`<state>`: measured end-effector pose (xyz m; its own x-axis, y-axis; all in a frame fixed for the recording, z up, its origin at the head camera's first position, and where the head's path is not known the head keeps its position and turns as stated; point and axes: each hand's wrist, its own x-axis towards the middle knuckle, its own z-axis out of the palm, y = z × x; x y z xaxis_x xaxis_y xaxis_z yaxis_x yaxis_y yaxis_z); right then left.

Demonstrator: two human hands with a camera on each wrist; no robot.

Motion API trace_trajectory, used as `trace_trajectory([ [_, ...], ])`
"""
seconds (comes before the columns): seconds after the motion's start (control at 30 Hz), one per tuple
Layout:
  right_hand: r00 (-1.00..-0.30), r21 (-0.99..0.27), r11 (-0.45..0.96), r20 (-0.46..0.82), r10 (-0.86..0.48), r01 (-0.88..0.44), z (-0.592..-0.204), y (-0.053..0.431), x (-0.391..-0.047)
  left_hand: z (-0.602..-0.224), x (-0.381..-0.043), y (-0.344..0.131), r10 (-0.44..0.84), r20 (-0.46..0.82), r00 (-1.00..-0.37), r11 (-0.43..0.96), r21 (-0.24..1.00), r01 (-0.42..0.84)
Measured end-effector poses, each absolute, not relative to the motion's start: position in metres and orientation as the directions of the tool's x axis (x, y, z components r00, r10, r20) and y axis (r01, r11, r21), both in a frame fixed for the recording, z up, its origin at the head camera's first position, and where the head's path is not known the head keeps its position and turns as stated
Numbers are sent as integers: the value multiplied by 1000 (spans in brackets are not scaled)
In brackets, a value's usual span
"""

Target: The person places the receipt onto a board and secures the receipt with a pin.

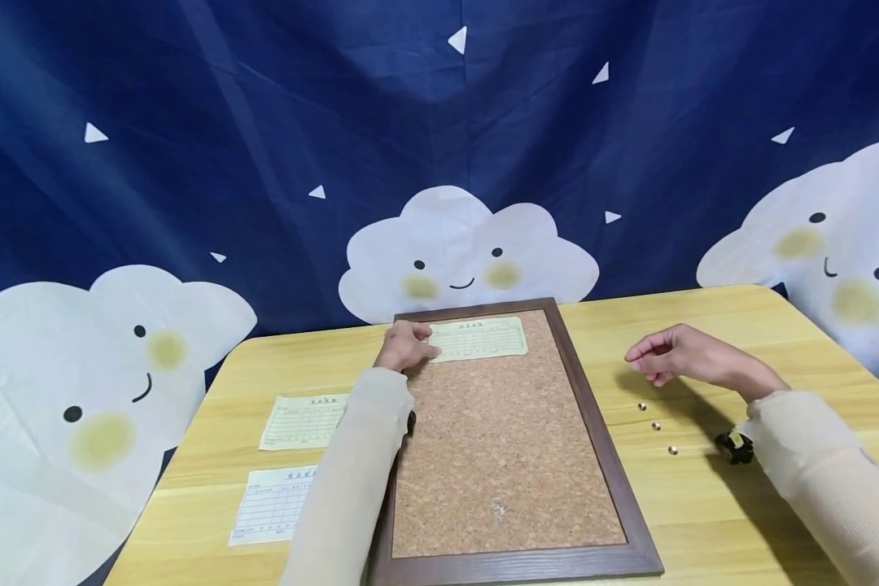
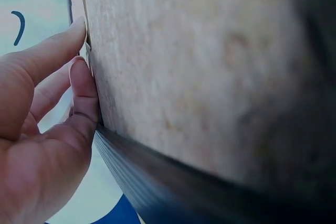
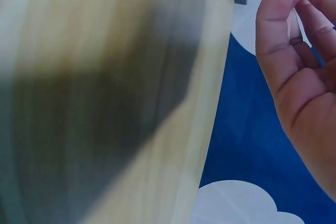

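A cork board (image 1: 498, 439) in a dark wooden frame (image 1: 602, 456) lies on the wooden table (image 1: 703, 513). A pale printed slip (image 1: 481, 338) lies across the board's top end. My left hand (image 1: 406, 346) presses the slip's left end with its fingers. In the left wrist view the thumb and a finger of that hand (image 2: 47, 129) lie against the cork (image 2: 184, 66) above the frame (image 2: 157, 177). My right hand (image 1: 674, 358) hovers over the table right of the board, thumb and fingertips drawn together (image 3: 299, 66). Whether they pinch anything is hidden.
Three small brass pins (image 1: 656, 425) lie on the table below the right hand. Two more printed slips (image 1: 303, 421) (image 1: 274, 503) lie left of the board. A blue curtain with white clouds (image 1: 461, 252) hangs behind the table's far edge.
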<state>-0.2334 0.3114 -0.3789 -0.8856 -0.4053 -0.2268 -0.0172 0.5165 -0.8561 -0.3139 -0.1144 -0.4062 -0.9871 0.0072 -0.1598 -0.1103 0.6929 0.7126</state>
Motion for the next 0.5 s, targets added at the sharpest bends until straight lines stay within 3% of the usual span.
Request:
trace_trajectory([
  [0.5,-802,-864,501,-327,-499,41,-401,323,-222,-406,-313,-116,25,-152,-988,704,704,-90],
])
